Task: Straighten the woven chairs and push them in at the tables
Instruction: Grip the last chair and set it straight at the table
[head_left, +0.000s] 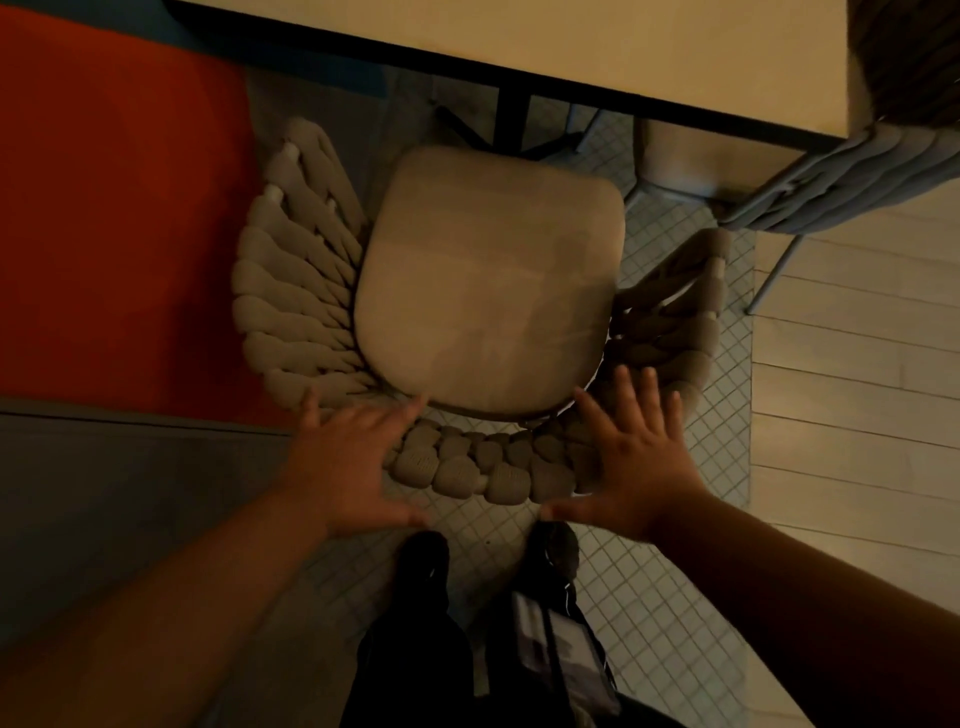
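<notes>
A beige woven chair (488, 291) with a padded seat stands directly below me, its thick rope backrest curving toward my legs. Its front edge lies just short of the pale table (649, 57) at the top. My left hand (348, 467) hovers with fingers spread over the left end of the backrest rim. My right hand (631, 462) is spread the same way over the right end. Neither hand is closed around the rope; whether the palms touch it is unclear.
A second woven chair (841, 182), grey, sits tucked at the table's right side. The table's dark pedestal base (511, 122) stands under the top. An orange panel (114, 208) fills the left. My dark shoes (426, 561) stand on small-tiled floor.
</notes>
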